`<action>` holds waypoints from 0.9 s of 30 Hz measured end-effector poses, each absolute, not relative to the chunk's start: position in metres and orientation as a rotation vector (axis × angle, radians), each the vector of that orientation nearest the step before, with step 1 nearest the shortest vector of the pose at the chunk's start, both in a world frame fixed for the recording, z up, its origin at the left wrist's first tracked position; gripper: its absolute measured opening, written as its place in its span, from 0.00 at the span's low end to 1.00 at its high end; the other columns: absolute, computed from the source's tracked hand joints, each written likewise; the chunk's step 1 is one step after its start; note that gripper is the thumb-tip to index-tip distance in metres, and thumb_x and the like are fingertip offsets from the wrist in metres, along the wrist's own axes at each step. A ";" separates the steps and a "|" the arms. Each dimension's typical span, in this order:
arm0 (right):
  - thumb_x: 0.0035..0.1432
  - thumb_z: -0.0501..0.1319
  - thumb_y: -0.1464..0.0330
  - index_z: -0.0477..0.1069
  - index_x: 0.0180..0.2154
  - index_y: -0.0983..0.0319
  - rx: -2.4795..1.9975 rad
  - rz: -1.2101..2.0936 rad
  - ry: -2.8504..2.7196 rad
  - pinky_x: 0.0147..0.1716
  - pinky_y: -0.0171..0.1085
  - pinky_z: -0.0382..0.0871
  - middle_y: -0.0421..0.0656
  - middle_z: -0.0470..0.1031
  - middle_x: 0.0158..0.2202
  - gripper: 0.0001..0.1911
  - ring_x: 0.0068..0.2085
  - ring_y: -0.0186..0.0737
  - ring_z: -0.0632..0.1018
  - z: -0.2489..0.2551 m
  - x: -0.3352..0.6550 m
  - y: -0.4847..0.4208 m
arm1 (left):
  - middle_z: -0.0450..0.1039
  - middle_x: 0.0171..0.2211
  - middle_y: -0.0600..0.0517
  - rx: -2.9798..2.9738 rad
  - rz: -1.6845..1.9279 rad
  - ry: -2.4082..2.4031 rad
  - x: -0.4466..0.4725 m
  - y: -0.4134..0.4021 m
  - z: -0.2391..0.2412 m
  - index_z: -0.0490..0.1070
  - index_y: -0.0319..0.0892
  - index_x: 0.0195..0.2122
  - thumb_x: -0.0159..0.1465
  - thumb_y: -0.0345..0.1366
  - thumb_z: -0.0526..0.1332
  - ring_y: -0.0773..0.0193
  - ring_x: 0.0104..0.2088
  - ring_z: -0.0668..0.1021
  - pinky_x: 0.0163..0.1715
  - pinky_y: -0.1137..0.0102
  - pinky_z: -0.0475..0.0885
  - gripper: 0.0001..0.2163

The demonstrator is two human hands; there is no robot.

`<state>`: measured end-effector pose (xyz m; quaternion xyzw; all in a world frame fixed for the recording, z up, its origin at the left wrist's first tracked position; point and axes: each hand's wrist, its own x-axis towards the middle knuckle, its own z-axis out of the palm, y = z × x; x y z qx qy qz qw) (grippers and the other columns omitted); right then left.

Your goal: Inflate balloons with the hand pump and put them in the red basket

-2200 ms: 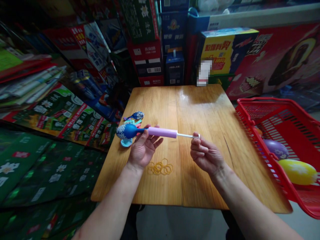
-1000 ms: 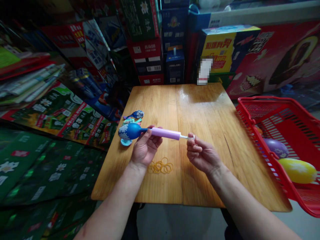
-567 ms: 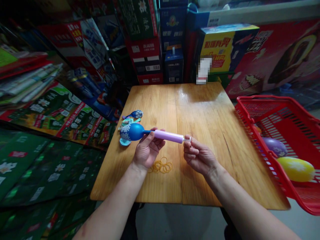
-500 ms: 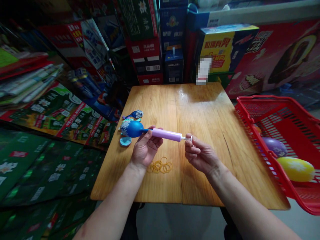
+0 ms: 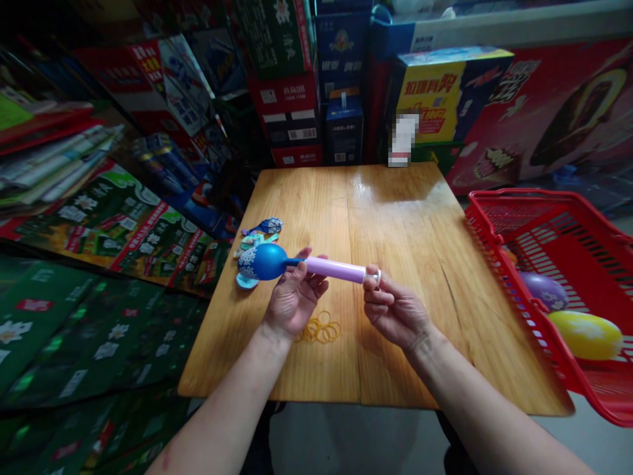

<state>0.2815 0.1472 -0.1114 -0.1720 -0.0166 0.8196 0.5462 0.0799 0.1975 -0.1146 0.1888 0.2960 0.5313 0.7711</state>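
Observation:
A purple balloon pump [image 5: 337, 270] is held level above the table between my two hands. On its left end sits a partly inflated blue balloon [image 5: 270, 261] with a white flower print. My left hand [image 5: 293, 298] is closed around the balloon's neck and the pump's tip. With its fingers, my right hand [image 5: 395, 305] grips the white handle [image 5: 374, 277] at the pump's other end, close against the barrel. Several yellow rubber bands [image 5: 322, 328] lie on the table by my left wrist. Uninflated balloons [image 5: 270, 226] lie beyond the blue one, partly hidden by it.
The wooden table [image 5: 395, 231] fills the middle. At its right stands a red basket [image 5: 558, 204] holding a yellow balloon [image 5: 586, 335] and a purple balloon [image 5: 544, 291]. Stacked boxes [image 5: 291, 112] border the far side, and green cartons [image 5: 99, 330] the left.
The pump's handle has been pushed in against the barrel, hiding the rod. My left hand, the barrel and the balloon have shifted slightly right.

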 end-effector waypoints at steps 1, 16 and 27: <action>0.60 0.69 0.75 0.74 0.43 0.63 -0.406 1.945 -0.030 0.22 0.21 0.67 0.37 0.78 0.31 0.10 0.22 0.21 0.70 -0.112 0.281 0.147 | 0.82 0.48 0.46 0.404 1.159 0.646 0.080 0.199 -0.114 0.78 0.47 0.50 0.65 0.35 0.69 0.61 0.41 0.84 0.39 0.69 0.80 0.12; 0.60 0.69 0.75 0.76 0.42 0.65 -0.406 1.949 -0.119 0.19 0.22 0.63 0.37 0.77 0.29 0.08 0.19 0.20 0.65 -0.109 0.295 0.146 | 0.83 0.47 0.45 0.465 1.197 0.669 0.057 0.210 -0.112 0.78 0.44 0.43 0.61 0.35 0.72 0.60 0.38 0.85 0.35 0.69 0.82 0.09; 0.62 0.65 0.77 0.75 0.41 0.66 -0.338 1.933 -0.062 0.19 0.21 0.63 0.36 0.75 0.28 0.06 0.18 0.19 0.64 -0.100 0.312 0.151 | 0.83 0.45 0.44 0.445 1.299 0.656 0.052 0.222 -0.107 0.78 0.42 0.43 0.64 0.34 0.70 0.61 0.39 0.85 0.36 0.72 0.81 0.08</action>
